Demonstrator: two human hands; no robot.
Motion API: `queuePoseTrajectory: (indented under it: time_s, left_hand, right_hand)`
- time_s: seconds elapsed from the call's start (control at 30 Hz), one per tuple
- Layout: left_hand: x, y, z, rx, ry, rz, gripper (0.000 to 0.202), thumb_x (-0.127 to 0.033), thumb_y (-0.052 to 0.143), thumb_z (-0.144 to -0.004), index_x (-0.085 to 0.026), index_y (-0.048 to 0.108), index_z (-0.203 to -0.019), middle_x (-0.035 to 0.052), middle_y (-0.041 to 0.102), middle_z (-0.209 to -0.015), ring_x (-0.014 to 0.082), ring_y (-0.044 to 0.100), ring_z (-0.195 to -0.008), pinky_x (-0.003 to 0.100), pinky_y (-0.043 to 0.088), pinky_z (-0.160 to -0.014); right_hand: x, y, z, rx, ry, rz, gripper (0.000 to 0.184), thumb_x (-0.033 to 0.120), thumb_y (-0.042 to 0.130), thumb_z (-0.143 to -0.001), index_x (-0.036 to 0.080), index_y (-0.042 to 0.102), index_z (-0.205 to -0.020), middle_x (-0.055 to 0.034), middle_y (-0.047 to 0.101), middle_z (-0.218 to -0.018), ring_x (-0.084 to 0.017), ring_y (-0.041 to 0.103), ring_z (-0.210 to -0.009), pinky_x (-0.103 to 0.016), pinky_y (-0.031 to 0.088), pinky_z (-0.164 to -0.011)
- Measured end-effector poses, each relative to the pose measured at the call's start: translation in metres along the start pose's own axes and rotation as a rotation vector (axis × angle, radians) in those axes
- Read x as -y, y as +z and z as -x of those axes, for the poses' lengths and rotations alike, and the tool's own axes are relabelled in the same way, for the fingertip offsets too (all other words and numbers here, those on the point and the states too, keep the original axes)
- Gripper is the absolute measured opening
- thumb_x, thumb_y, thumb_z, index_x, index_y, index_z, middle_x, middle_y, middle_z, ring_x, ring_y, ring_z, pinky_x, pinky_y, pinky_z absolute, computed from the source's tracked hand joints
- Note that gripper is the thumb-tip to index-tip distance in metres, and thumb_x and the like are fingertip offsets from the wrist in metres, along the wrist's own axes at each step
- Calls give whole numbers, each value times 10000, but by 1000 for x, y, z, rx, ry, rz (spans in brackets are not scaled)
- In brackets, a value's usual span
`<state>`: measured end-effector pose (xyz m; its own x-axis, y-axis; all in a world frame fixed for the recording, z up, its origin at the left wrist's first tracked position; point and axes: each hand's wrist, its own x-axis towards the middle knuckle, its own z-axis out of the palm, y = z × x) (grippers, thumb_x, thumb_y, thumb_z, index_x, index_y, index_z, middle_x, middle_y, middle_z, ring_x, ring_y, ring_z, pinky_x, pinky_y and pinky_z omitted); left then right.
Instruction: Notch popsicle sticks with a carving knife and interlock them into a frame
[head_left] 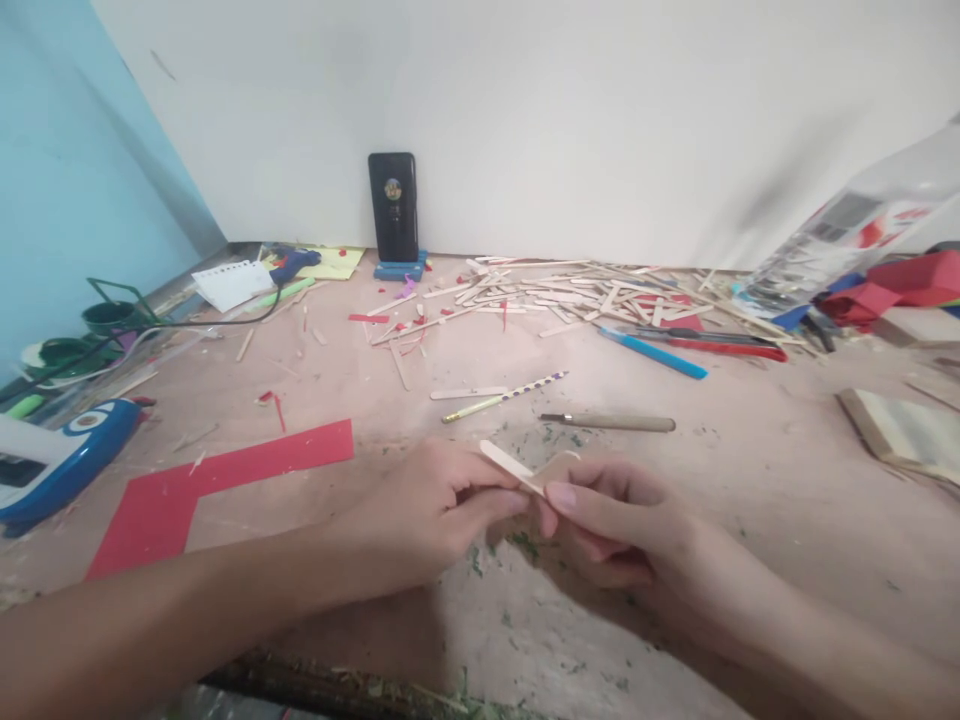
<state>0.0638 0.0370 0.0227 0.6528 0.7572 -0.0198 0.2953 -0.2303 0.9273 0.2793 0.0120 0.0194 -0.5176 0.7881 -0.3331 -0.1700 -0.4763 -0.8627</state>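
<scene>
A pale wooden craft stick (504, 460) is held above the near middle of the table, slanting down to the right. My left hand (439, 510) comes in from the left, its thumb and fingers closed at the stick's lower side. From the right, my right hand (626, 515) pinches the stick's lower end beneath its thumb. A second pale piece shows by my right fingertips, partly hidden; I cannot tell whether it is joined to the stick. Just beyond the hands lie a wooden-handled carving tool (619, 422), a patterned pencil (502, 398) and another craft stick (466, 393).
A heap of craft sticks (540, 295) spreads along the wall. A phone (393, 208) stands on a blue holder. Red paper (225, 475) lies left, near a blue-and-white device (67, 455). On the right are a blue cutter (654, 355), a plastic bottle (847, 230) and a wooden block (900, 430).
</scene>
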Motion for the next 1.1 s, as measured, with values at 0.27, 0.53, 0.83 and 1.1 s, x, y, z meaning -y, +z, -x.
queuePoseTrajectory:
  time_s: [0.27, 0.53, 0.83, 1.1]
  left_hand:
    - [11, 4, -5, -10, 75, 13, 282, -172, 550, -1026, -180, 776, -857, -2, 708, -829, 119, 658, -788, 207, 474, -757]
    - [4, 4, -3, -135, 15, 50, 254, -228, 565, -1017, -177, 748, -850, -15, 648, -768, 110, 592, -716, 210, 435, -668]
    - [5, 6, -1, -115, -73, 93, 378, -354, 540, -1035, -156, 594, -717, -45, 418, -638, 94, 398, -618, 265, 276, -565]
    - [3, 6, 0, -96, -109, 178, 405, -369, 545, -1026, -154, 555, -683, -59, 336, -596, 76, 317, -557, 261, 213, -504]
  right_hand:
    - [0, -9, -3, -14, 31, 61, 301, 427, 769, -892, 141, 716, -815, 87, 285, -538, -41, 168, -447, -211, 76, -412]
    - [7, -9, -4, 22, 26, 41, 328, 486, 741, -903, 169, 667, -856, 91, 314, -540, -51, 196, -440, -218, 138, -432]
    - [-5, -12, 0, -218, -680, 1477, 268, 230, 502, -1062, 181, 613, -823, 11, 565, -634, -101, 486, -530, -277, 341, -528]
    - [-6, -9, 3, -216, -831, 1653, 238, 111, 482, -1015, 202, 509, -798, 36, 468, -620, -101, 407, -500, -303, 298, -508]
